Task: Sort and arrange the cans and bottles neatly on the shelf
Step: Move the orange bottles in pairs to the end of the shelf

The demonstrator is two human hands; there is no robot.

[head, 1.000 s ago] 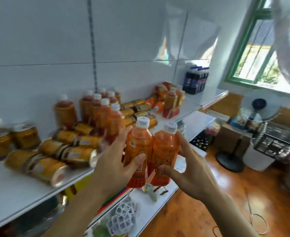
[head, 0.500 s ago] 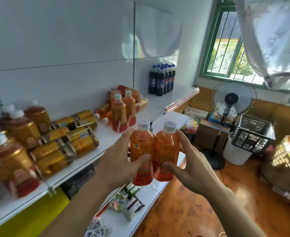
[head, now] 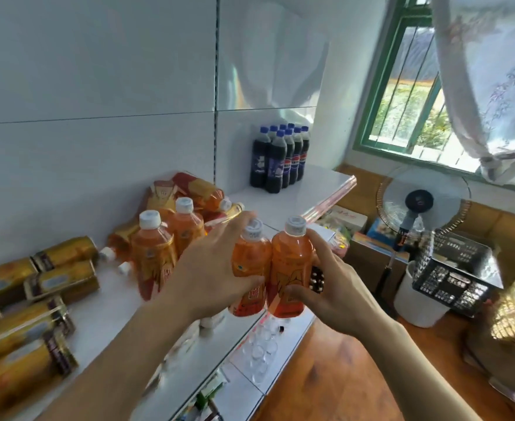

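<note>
Both hands, left hand and right hand, are clasping two orange bottles together at frame centre, likely to stand them beside the upright pair on the shelf.

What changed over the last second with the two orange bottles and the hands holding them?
The left hand and right hand carried the two orange bottles rightward along the shelf, to just beside the two standing orange bottles. The camera turned with them. Unchanged: each hand grips one bottle, both upright and pressed side by side; nothing was let go.
</note>
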